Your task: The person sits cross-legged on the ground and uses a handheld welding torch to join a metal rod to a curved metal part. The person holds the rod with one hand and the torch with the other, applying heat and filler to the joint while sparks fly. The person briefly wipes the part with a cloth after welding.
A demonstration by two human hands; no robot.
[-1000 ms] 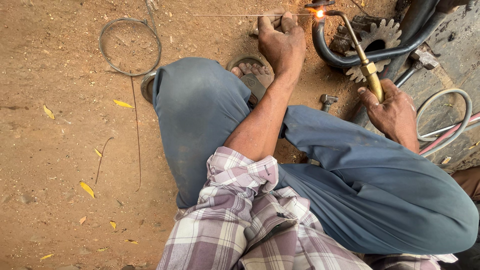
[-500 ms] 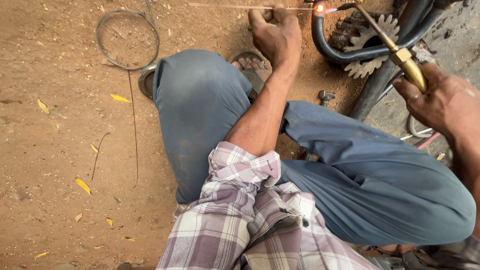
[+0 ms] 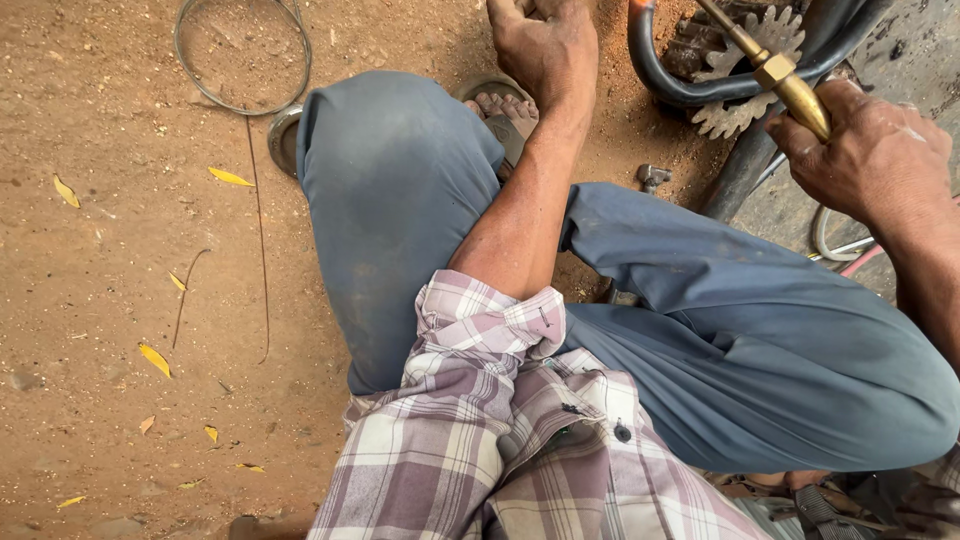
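So the right hand (image 3: 875, 160) has its fingers wrapped tight around a brass-coloured metal torch (image 3: 775, 72), the thin tube slanting up and left out of the top of the shot. The torch crosses right over a curved black steel tube (image 3: 665, 85), next to a rusty toothed sprocket (image 3: 745, 110). The left hand (image 3: 545, 45) is stretched out past the knee with fingers curled; can't tell if it's gripping anything since the frame cuts it off. A coil of thin grey wire (image 3: 243, 60) lies on the dry reddish-brown dirt ground (image 3: 90, 300), gritty and dotted with little yellow leaves. A small grey metal bolt (image 3: 652, 177) sits in the dirt near the blue-grey trousers (image 3: 400, 200). Sandalled toes peek out by the knee.
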